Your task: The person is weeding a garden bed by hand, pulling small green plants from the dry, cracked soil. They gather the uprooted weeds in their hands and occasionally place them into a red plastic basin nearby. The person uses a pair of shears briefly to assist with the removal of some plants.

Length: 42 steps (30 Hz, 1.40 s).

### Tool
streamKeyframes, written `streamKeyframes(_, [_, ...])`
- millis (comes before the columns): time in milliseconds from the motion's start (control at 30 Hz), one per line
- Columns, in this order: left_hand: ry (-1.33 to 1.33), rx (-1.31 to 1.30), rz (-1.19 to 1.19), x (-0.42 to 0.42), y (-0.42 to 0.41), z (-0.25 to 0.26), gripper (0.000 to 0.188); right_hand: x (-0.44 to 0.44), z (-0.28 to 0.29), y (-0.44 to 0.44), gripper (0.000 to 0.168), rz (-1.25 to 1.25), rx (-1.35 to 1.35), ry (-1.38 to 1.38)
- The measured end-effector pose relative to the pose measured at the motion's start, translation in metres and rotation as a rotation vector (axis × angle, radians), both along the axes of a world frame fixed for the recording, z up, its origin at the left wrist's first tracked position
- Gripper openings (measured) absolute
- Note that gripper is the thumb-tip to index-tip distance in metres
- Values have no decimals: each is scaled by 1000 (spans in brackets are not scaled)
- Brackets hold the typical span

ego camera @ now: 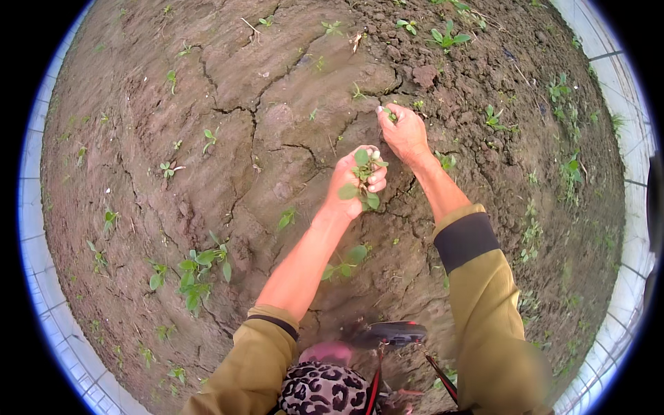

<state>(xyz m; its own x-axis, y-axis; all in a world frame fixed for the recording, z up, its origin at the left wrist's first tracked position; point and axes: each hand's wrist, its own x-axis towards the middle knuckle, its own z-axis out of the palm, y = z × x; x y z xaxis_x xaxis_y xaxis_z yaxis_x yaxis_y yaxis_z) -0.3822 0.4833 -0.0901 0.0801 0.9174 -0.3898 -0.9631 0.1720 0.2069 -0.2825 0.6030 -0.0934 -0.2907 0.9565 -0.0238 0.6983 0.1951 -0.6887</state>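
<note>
My left hand [358, 179], palm turned up and fingers curled, holds a bunch of small leafy green plants [364, 171] near the middle of the view. Above and to the right of it, my right hand [402, 129] is closed with its thumb and fingertips pinching a small green sprig [390, 115], just over the cracked brown soil [290, 124]. A gap separates the two hands. Both forearms show below rolled olive-brown sleeves.
Leafy plants [194, 275] grow at the lower left, another [345, 267] close below my hands, and one [448, 39] at the upper right. Crumbly clods [425, 75] lie on the right. A pale gridded border [635, 155] curves along the side. A dark shoe-like object [391, 333] is below.
</note>
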Motion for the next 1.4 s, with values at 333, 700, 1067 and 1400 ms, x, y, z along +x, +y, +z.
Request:
streamKeyframes(333, [2092, 45, -7, -119, 26, -9, 21, -5, 8, 1, 38, 19, -115, -93])
streamKeyframes(700, [2332, 226, 117, -126, 35, -34, 13, -6, -3, 0, 34, -3, -13, -98])
streamKeyframes(1067, [2179, 72, 340, -125, 34, -50, 9, -29, 17, 2, 28, -22, -10, -57])
streamKeyframes(1400, [2127, 103, 429, -127, 34, -52, 13, -72, 21, 32, 32, 20, -55, -441])
